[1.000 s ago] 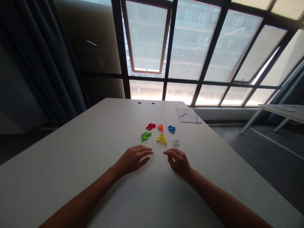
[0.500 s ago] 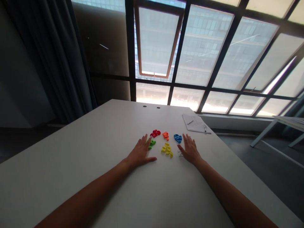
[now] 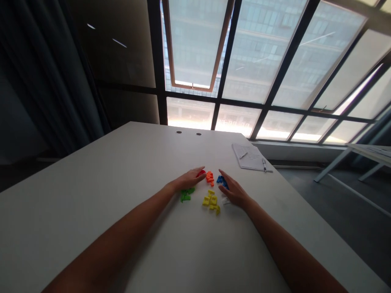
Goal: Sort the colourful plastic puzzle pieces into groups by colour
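Red pieces [image 3: 201,173] now at left hand [image 3: 190,178], grip unclear; blue pieces [image 3: 220,179] now at spread right hand [image 3: 236,191]: both groups within reach.

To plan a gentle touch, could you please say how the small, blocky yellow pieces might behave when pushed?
The small, blocky yellow pieces would probably spread apart, since they lie in a loose cluster. Their mostly angular shapes suggest sliding rather than rolling. Their unsagging outlines suggest stiffness.

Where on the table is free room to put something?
Bare table: nearer than the yellow pieces, and from the left hand to the left edge. Crowded: red pieces, green pieces by that hand; orange pieces between; blue pieces, white pieces by the right hand.
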Demonstrator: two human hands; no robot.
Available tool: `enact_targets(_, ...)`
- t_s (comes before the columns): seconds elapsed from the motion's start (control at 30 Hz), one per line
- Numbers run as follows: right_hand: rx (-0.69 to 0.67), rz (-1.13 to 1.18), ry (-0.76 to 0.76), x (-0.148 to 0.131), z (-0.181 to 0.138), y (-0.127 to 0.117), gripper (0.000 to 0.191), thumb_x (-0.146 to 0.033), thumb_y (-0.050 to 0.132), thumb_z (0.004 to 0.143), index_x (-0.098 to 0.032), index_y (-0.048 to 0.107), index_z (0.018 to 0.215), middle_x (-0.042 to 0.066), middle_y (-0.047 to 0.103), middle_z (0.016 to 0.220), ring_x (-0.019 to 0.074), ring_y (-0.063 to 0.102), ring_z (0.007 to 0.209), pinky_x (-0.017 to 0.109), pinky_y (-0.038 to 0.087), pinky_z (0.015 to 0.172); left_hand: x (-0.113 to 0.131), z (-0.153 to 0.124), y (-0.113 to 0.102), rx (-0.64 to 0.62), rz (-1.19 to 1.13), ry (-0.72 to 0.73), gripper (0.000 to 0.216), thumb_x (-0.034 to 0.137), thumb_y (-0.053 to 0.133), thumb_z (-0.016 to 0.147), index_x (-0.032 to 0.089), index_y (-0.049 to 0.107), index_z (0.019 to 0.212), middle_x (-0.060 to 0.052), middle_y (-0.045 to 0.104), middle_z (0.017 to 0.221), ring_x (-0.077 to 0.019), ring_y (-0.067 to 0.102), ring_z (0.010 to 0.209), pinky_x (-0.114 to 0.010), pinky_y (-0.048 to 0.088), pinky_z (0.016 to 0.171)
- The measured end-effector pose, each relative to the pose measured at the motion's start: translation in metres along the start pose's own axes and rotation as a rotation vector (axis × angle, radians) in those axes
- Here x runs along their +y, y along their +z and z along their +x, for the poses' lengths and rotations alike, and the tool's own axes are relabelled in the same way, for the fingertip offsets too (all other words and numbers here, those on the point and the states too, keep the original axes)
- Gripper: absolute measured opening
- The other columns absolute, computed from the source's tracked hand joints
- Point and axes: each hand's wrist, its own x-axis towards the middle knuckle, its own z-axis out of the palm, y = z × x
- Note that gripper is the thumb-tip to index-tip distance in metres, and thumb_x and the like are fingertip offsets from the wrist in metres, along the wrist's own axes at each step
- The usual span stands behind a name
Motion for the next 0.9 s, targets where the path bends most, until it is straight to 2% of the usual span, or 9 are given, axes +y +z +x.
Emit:
enact_targets(0.07, 0.003, 0.012, -0.019, -0.006, -0.002, -0.001, 0.077, -0.060, 0.051, 0.100, -0.026, 0.026, 0.164, 0.010, 0.038, 0.164, 0.0291, 0.042, 0.148, 0.050, 0.035, 0.121, 0.003, 0.012, 0.004, 0.051, -0.046, 0.058, 0.079, 0.073, 0.026, 0.100, 0.023, 0.040, 0.159, -0.006, 0.044, 0.162, -0.0238, 0.042, 0.148, -0.034, 0.030, 0.123)
enact_targets(0.13, 0.015, -0.008, 0.007, -0.007, -0.001, 0.001, 0.079, -0.061, 0.050, 0.100, -0.024, 0.024, 0.165, 0.012, 0.033, 0.167, 0.0295, 0.034, 0.152, 0.051, 0.031, 0.123, 0.008, 0.024, 0.009, 0.105, -0.031, 0.072, 0.076, 0.068, 0.024, 0.102, 0.019, 0.043, 0.157, -0.008, 0.046, 0.160, -0.0229, 0.043, 0.147, -0.034, 0.030, 0.123)
enact_targets(0.23, 0.021, -0.060, 0.101, -0.006, 0.002, 0.007, 0.084, -0.064, 0.048, 0.100, -0.016, 0.023, 0.165, 0.018, 0.023, 0.169, 0.0329, 0.021, 0.157, 0.056, 0.023, 0.125, 0.018, 0.038, 0.014, 0.014, 0.083, 0.112, 0.073, 0.063, 0.032, 0.102, 0.015, 0.047, 0.154, -0.012, 0.045, 0.160, -0.0266, 0.041, 0.149, -0.039, 0.027, 0.124)
enact_targets(0.33, -0.006, -0.077, 0.112, -0.006, 0.002, 0.008, 0.079, -0.063, 0.046, 0.101, -0.017, 0.028, 0.163, 0.019, 0.036, 0.164, 0.0344, 0.033, 0.152, 0.059, 0.024, 0.124, 0.028, 0.044, 0.013, -0.072, 0.122, 0.182, 0.062, 0.062, 0.032, 0.102, 0.023, 0.064, 0.138, -0.008, 0.065, 0.143, -0.0277, 0.059, 0.132, -0.039, 0.041, 0.113)
enact_targets(0.47, 0.022, -0.040, 0.031, -0.010, -0.002, 0.005, 0.063, -0.056, 0.045, 0.104, -0.025, 0.037, 0.159, 0.013, 0.061, 0.144, 0.0300, 0.055, 0.135, 0.054, 0.040, 0.116, 0.032, 0.046, 0.009, 0.015, 0.032, 0.140, 0.060, 0.058, 0.025, 0.105, 0.025, 0.071, 0.125, -0.005, 0.079, 0.112, -0.0223, 0.073, 0.097, -0.032, 0.053, 0.092)
enact_targets(0.57, 0.067, -0.062, 0.011, -0.010, -0.003, 0.003, 0.062, -0.055, 0.044, 0.104, -0.023, 0.041, 0.157, 0.014, 0.059, 0.145, 0.0294, 0.053, 0.136, 0.052, 0.041, 0.116, 0.030, 0.047, 0.013, 0.038, 0.077, 0.155, 0.055, 0.055, 0.031, 0.105, 0.024, 0.068, 0.130, -0.007, 0.074, 0.126, -0.0237, 0.068, 0.115, -0.033, 0.050, 0.102)
enact_targets(0.67, 0.013, -0.088, 0.050, -0.009, -0.003, 0.005, 0.070, -0.060, 0.043, 0.103, -0.018, 0.037, 0.159, 0.017, 0.049, 0.156, 0.0310, 0.046, 0.144, 0.053, 0.035, 0.120, 0.029, 0.040, 0.018, -0.062, 0.144, 0.195, 0.056, 0.055, 0.032, 0.105, 0.023, 0.069, 0.132, -0.008, 0.066, 0.142, -0.0263, 0.057, 0.134, -0.036, 0.041, 0.113)
enact_targets(0.77, -0.088, -0.111, 0.074, -0.012, -0.005, 0.008, 0.075, -0.064, 0.040, 0.103, -0.016, 0.037, 0.159, 0.017, 0.045, 0.159, 0.0330, 0.039, 0.149, 0.057, 0.025, 0.124, 0.030, 0.022, 0.014, -0.110, 0.095, 0.194, 0.060, 0.058, 0.025, 0.106, 0.027, 0.071, 0.129, -0.005, 0.071, 0.135, -0.0242, 0.064, 0.123, -0.033, 0.045, 0.108)
enact_targets(0.9, -0.143, -0.118, 0.075, -0.027, -0.009, 0.015, 0.072, -0.065, 0.036, 0.103, -0.018, 0.041, 0.158, 0.015, 0.048, 0.157, 0.0332, 0.036, 0.151, 0.060, 0.019, 0.125, 0.028, -0.010, -0.001, -0.017, 0.056, 0.175, 0.059, 0.059, 0.026, 0.106, 0.027, 0.068, 0.133, -0.003, 0.071, 0.135, -0.0229, 0.065, 0.122, -0.031, 0.045, 0.108)
